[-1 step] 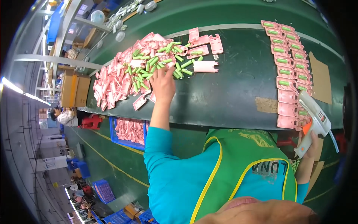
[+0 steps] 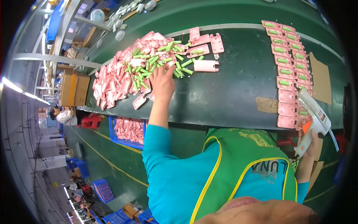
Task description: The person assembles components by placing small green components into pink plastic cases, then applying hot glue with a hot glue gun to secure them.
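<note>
My left hand (image 2: 163, 84) reaches into a loose heap of green cylindrical battery cells (image 2: 179, 71). Its fingers are a little apart and bent down onto the cells; the fingertips are partly hidden there. Around and behind the cells lies a pile of pink plastic shells (image 2: 115, 76). At the right, my right hand (image 2: 308, 143) is wrapped round the handle of a white glue gun (image 2: 315, 110) with an orange trigger. The gun's nose points over two columns of pink shells (image 2: 287, 97). Most of these hold a green cell; a few near the front edge show none.
A blue crate (image 2: 128, 142) of pink parts stands below the bench's front edge. Flat brown cardboard (image 2: 320, 78) lies right of the shell columns, and a brown patch (image 2: 266, 104) left of them. A carton (image 2: 74, 87) stands at the bench's left end, near a seated person (image 2: 65, 115).
</note>
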The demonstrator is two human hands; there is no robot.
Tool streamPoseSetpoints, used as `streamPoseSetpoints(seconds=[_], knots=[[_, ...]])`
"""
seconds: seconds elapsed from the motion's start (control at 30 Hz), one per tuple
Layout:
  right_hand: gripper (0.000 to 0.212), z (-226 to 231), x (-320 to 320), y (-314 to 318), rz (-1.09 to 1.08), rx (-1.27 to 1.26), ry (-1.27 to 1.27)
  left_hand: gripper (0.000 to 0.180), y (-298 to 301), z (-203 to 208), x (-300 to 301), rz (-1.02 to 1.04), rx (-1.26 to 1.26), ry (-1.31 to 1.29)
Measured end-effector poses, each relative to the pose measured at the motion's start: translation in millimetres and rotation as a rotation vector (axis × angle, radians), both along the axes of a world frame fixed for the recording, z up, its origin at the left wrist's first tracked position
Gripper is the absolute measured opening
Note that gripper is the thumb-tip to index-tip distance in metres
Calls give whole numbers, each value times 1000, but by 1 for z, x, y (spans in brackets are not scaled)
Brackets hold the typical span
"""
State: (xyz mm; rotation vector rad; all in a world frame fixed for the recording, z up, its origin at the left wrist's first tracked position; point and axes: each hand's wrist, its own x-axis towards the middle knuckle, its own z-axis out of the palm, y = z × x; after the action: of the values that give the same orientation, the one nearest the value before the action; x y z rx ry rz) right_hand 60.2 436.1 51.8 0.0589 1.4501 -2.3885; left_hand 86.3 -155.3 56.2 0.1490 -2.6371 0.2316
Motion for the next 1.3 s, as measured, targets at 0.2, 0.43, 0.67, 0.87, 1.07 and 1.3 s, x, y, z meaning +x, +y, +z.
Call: streamPoseSetpoints(seconds=[0.2, 0.43, 0.67, 0.87, 1.07, 1.3], knots=[[54, 10, -1, -25, -30, 18, -13, 33, -20, 4, -38, -132, -171, -287], [50, 14, 10, -29, 57, 60, 13, 6, -39, 8, -63, -307, 27, -258], [51, 12, 9, -28, -9, 56, 30, 15, 21, 36, -54, -239, 1184, -151], [55, 14, 10, -30, -9, 66, 48, 11, 92, 30, -60, -337, 1694, -192], [52, 16, 24, -28, -34, 64, 29, 50, 149, 3, -73, -482, 1544, -266], [51, 13, 26, -18, -55, 64, 52, 32, 152, -15, -63, -456, 780, -187]])
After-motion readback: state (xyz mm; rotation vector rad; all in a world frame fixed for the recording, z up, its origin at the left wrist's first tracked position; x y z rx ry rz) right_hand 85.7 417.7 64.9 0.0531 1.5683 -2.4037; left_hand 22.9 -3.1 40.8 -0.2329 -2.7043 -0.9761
